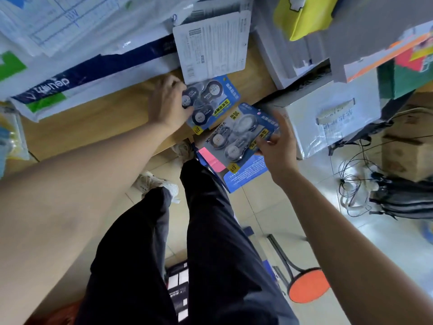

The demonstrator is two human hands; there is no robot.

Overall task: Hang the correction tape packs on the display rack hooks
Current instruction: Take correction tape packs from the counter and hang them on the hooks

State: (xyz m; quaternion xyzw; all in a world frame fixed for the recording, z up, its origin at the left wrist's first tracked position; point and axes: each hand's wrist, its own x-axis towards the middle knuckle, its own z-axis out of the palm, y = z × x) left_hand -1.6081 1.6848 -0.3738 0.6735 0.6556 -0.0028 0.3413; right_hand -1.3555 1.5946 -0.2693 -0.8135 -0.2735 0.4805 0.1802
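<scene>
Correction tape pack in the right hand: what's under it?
Beneath the correction tape pack that the right hand grips, two more pieces stick out: a pink-patched card and a blue printed card back. Their fronts are covered.

arms: my left hand (167, 102) and right hand (277, 148) are bare, the forearms uncovered up to the picture edge | legs: my trousers (210, 231) are black, loose, plain cloth with soft folds | feet: off-white left sneaker (156, 184) and right sneaker (185, 148), both of chunky shape
</scene>
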